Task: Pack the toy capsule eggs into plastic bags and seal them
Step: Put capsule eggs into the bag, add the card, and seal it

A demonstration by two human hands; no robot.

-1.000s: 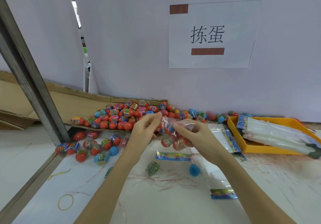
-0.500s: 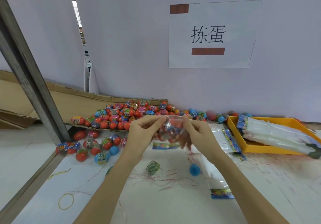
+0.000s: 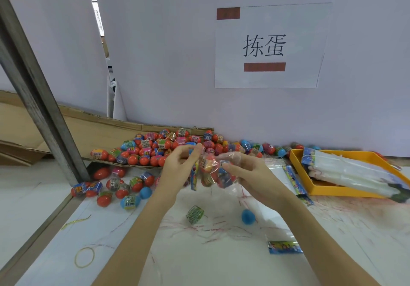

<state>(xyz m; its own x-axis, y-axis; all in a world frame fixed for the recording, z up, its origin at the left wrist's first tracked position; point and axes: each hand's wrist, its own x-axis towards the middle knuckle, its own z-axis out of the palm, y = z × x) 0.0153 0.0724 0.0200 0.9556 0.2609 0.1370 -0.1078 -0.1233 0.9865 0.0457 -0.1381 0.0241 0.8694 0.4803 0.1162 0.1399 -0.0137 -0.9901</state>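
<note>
Both our hands, left hand (image 3: 179, 166) and right hand (image 3: 248, 174), have fingers pinching the egg-filled bag (image 3: 213, 172), which we've swung upright above the surface (image 3: 221, 259) since a moment ago, so sealing looks next.

Both bare forearms reach up from the near edge of the bench and meet mid-air. Left hand (image 3: 177, 166) has fingers curled, thumb and fingertips pinching up top. Right hand (image 3: 248, 174) sits close beside it, fingers curled in a grip too.
</note>
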